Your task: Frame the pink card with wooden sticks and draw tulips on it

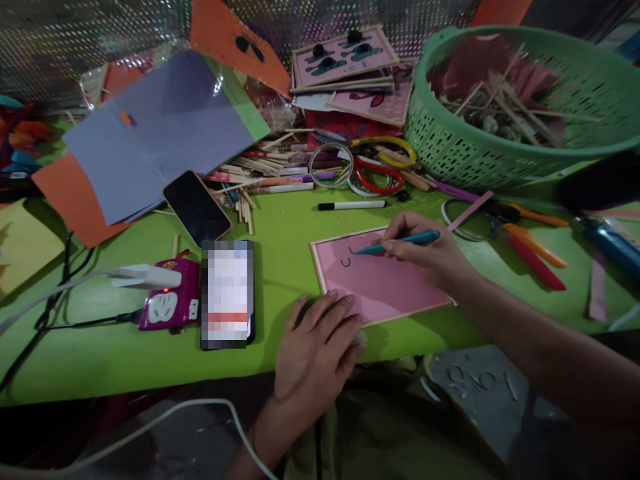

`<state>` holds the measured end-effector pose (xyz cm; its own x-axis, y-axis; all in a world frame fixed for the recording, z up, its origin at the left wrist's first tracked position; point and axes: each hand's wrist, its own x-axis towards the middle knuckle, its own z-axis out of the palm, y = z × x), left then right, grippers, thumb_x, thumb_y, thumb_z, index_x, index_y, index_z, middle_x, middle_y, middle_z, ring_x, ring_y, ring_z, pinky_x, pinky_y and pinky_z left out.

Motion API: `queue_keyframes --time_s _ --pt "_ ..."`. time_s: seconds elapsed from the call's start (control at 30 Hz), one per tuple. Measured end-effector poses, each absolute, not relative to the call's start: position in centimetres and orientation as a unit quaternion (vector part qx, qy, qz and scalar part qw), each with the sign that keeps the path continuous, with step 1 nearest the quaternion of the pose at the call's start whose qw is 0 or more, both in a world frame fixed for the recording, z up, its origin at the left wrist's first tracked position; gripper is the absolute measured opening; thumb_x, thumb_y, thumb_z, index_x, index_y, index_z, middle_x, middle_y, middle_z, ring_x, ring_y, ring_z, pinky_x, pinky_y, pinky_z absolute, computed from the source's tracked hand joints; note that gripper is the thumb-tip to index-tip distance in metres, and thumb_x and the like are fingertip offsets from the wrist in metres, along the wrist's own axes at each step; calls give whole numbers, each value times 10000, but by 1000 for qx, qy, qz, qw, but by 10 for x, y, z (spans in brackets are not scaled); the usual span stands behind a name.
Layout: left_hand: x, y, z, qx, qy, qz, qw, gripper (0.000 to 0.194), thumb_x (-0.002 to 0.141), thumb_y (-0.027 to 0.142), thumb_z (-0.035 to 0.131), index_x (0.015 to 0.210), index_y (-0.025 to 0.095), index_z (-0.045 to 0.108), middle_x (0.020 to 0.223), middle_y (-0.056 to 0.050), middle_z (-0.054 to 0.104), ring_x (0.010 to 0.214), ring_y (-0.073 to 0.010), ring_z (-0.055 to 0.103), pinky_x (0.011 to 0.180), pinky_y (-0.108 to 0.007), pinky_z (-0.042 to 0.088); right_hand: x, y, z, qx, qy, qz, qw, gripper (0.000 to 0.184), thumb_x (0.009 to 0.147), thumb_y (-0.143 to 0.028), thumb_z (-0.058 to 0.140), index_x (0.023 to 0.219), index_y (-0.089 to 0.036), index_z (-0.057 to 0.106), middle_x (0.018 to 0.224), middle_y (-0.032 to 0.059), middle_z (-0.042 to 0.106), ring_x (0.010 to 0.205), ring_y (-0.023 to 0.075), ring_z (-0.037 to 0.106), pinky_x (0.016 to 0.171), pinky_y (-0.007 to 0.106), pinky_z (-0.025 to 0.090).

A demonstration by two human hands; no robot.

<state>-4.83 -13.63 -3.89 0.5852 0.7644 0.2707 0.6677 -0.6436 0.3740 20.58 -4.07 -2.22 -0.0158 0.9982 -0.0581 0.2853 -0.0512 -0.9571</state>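
Observation:
A pink card (385,287) with a pale stick border lies on the green table in front of me. Two small dark curved strokes show near its upper left. My right hand (417,250) grips a teal pen (417,238), its tip at the second stroke on the card. My left hand (320,343) rests palm down, fingers spread, over the card's lower left corner and the table edge. Just above the card lies a black and white marker (353,206).
A lit phone (227,293) and a purple power socket (170,300) with cables sit left. Behind are a dark phone (197,207), purple sheets (155,140), finished pink cards (345,60), tape rolls (331,165) and a green basket (500,160) of sticks. Scissors (535,253) lie right.

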Motion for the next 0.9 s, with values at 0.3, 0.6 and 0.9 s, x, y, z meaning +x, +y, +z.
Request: queue_keyframes --time_s 0.3,0.6,0.9 --pt "-49 -135 -37 883 399 218 114 285 1076 390 513 1285 303 686 1450 80 709 1371 -178 605 1225 -426 428 207 -41 -22 -565 -558 440 419 275 786 -456 827 703 -291 624 658 -3 595 619 192 507 566 368 375" --pt "-48 -138 -37 872 412 222 141 279 1056 345 546 1282 300 704 1445 63 715 1378 -192 612 1232 -448 419 205 -39 -20 -574 -543 434 433 231 751 -394 832 679 -292 638 649 1 605 614 192 526 574 365 408" --pt "-48 -135 -36 880 403 212 137 290 1062 358 535 1296 293 694 1460 58 706 1382 -201 605 1218 -453 417 204 -39 -21 -584 -543 424 430 266 781 -431 831 706 -284 622 686 2 597 643 191 551 604 361 440"
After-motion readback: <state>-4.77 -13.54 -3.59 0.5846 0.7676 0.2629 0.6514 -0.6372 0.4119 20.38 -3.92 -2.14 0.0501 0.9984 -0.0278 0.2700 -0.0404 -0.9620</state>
